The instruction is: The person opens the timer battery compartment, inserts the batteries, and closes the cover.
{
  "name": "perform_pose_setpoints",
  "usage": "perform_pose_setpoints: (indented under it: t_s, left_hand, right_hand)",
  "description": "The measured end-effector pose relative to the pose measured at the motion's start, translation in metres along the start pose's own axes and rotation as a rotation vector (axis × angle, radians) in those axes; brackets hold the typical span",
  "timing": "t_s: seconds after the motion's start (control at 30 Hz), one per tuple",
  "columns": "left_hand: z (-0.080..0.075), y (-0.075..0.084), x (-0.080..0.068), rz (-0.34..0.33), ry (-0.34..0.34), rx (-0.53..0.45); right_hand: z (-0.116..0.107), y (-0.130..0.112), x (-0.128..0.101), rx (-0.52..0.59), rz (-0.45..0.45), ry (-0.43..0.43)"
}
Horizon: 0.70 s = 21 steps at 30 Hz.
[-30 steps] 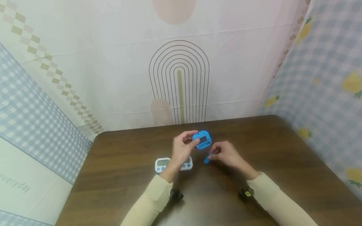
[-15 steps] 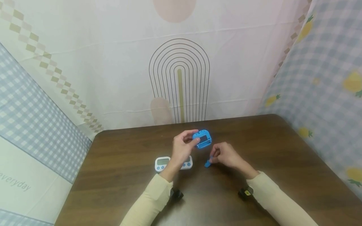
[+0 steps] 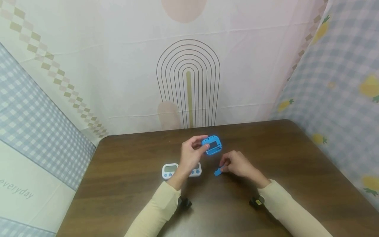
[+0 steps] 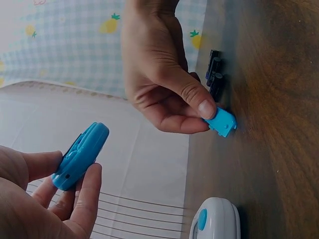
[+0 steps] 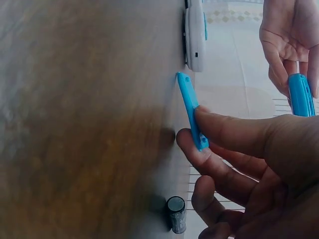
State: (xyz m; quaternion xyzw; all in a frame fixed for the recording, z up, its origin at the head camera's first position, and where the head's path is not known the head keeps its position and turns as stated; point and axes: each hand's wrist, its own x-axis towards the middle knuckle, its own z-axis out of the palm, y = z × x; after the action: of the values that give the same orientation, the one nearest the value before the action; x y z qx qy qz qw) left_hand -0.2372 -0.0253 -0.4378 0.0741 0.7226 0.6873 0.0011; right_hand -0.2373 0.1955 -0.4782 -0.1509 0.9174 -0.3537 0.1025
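Observation:
My left hand (image 3: 189, 154) holds a blue digital timer (image 3: 214, 145) above the table, thumb on its back and fingers on the other side. The timer's back faces up, with a long slot exposed along its lower part. Between thumb and fingers, my right hand (image 3: 238, 164) pinches a small blue battery cover (image 4: 222, 122), low over the table and apart from the timer. In the right wrist view this cover (image 5: 190, 107) appears edge-on. Two dark batteries (image 4: 214, 74) lie on the table beyond the right hand in the left wrist view; the head view hides them.
Two white timers with blue buttons lie on the table; the left one (image 3: 170, 171) shows its screen, while my left wrist partly covers the right one (image 3: 196, 170). The brown wooden table (image 3: 133, 204) ends at a printed cloth backdrop (image 3: 130, 82).
My right hand has shifted slightly downward in the head view and turned the battery cover, so its flat face shows more. My left hand keeps the blue timer in nearly the same place.

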Motion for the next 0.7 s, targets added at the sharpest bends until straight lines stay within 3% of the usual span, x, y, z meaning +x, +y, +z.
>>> perform_pose_setpoints:
  t_s: [0.43,0.7]
  left_hand:
    - [0.0020,0.0020,-0.0011,-0.031,-0.008,-0.006]
    - [0.0025,0.0027,-0.0024,-0.024,-0.006,-0.006]
  right_hand:
    - [0.0016,0.0016,-0.0056,-0.060,0.015,-0.052]
    - [0.0023,0.0003,-0.0087,-0.091,0.010,-0.034]
